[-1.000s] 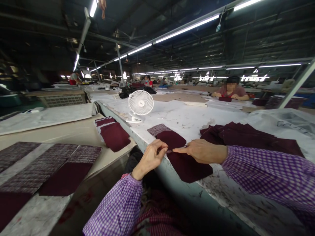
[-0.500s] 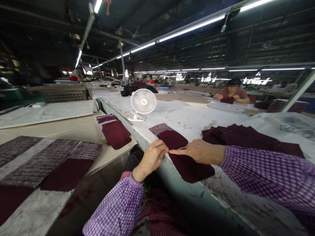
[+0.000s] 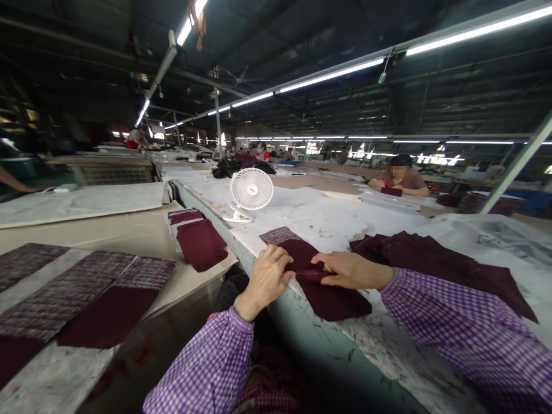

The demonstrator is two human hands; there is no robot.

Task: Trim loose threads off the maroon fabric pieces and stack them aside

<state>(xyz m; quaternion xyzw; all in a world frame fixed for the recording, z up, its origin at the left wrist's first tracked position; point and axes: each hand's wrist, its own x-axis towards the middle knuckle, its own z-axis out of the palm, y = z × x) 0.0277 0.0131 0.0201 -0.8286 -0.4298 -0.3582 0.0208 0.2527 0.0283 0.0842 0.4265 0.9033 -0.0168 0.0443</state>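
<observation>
A maroon fabric piece (image 3: 334, 299) lies over the near edge of the white-covered table, with a raised fold or seam across its middle. Its far part ends in a speckled knit-patterned section (image 3: 279, 235). At the left end of the fold, my left hand (image 3: 266, 279) is closed on the fabric's edge, thumb below and fingers above. My right hand (image 3: 351, 270) rests on the fabric from the right, its index finger and thumb apart on either side of the fold. The fingertips of both hands partly cover the cloth.
A white clip fan (image 3: 251, 190) stands behind the fabric. To the right lies a spread pile of maroon pieces (image 3: 431, 259) beside clear plastic sheeting (image 3: 495, 230). On the left table are a maroon stack (image 3: 200, 244) and speckled panels (image 3: 86, 282). A co-worker (image 3: 401, 178) sits across.
My right hand has gone from a pointing finger on the seam, near my left fingertips, to spread finger and thumb farther right. My left fingers have loosened from a tight pinch. The fold now stands up.
</observation>
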